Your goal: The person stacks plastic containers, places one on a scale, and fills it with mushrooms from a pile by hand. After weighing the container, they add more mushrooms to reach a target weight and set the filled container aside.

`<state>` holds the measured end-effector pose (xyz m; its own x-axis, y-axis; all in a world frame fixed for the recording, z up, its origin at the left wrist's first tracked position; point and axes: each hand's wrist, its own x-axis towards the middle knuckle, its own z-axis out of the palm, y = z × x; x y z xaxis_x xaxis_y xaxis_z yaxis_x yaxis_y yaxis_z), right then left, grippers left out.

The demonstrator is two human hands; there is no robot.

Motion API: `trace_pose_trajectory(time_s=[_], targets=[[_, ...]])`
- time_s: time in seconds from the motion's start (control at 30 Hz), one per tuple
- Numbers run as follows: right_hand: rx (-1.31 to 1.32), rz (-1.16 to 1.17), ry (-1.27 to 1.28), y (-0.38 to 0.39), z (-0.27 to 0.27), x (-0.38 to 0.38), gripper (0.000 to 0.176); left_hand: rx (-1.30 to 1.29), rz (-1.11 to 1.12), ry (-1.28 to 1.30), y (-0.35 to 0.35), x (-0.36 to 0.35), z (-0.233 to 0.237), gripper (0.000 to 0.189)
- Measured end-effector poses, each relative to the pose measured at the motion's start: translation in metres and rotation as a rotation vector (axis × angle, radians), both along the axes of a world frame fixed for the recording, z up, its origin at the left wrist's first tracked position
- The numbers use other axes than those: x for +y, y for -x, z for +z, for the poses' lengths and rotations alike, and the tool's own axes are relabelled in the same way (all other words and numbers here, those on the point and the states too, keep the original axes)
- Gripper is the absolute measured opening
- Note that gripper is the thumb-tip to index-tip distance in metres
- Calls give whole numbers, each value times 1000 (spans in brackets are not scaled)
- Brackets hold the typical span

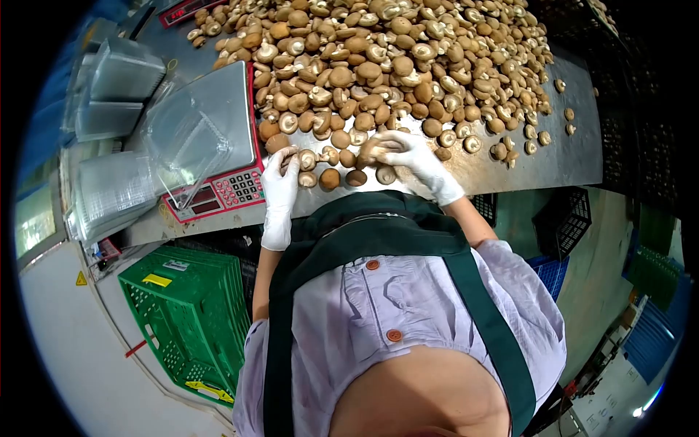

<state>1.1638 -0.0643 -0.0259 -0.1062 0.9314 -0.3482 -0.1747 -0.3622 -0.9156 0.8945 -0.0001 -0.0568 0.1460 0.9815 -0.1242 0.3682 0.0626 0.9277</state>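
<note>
Brown mushrooms [369,71] lie in a large heap on the metal table [582,131]. My left hand [281,177], in a white glove, has its fingers closed at the left end of a loose group of mushrooms, around a mushroom [290,162]. My right hand [408,156], gloved in white too, is closed on a mushroom [371,151] near the heap's front edge. Between my hands, several single mushrooms [330,178] rest on the metal. Beside my left hand stands a red scale [218,193] with a clear plastic tray [191,142] on its plate.
Stacks of clear plastic trays [127,69] stand at the far left. Part of a second red scale [182,11] shows at the top. Green crates [182,313] are below the table at the left, a black crate [564,222] at the right.
</note>
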Motion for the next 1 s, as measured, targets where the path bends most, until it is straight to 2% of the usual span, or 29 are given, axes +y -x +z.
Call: trace_pose_trajectory(time_s=[0.1,0.17,0.23,0.3,0.37,0.43,0.47,0.53,0.6,0.7,0.77,0.83,0.93,1.0], targets=[[-309,52,103,-64,-2,-39,38,137,-39,-99,-3,-1,8,18],[-440,68,194,-103,19,-72,38,238,-66,-175,-1,1,3,18],[-574,73,310,-146,4,-116,38,320,-110,-214,-3,5,-3,21],[-683,84,502,-177,-4,-150,41,320,-161,-248,-12,8,-2,24],[-636,-28,439,-175,2,-160,44,321,-208,-282,-24,10,-2,27],[-1180,68,495,-170,13,-157,46,377,-294,-512,-45,11,-4,35],[-1318,-57,365,-162,9,-154,44,451,-370,-512,-52,11,-3,43],[-1238,-167,432,-144,9,-126,43,591,-514,-571,-69,9,-1,62],[-1190,-195,305,-113,11,-90,42,785,-614,-608,-81,7,-4,79],[-1184,-179,-67,-68,-13,-39,47,804,-664,-639,-74,7,-14,79],[-1068,-148,-159,-37,-12,-5,57,907,-734,-641,-57,2,-13,75],[-1195,-69,-241,-12,-25,21,70,850,-693,-694,-39,-4,-17,71],[-1255,41,-434,21,-39,32,75,739,-648,-628,-20,-14,-20,70],[-1212,75,-463,18,-31,27,69,686,-623,-618,-12,-21,-23,70]])
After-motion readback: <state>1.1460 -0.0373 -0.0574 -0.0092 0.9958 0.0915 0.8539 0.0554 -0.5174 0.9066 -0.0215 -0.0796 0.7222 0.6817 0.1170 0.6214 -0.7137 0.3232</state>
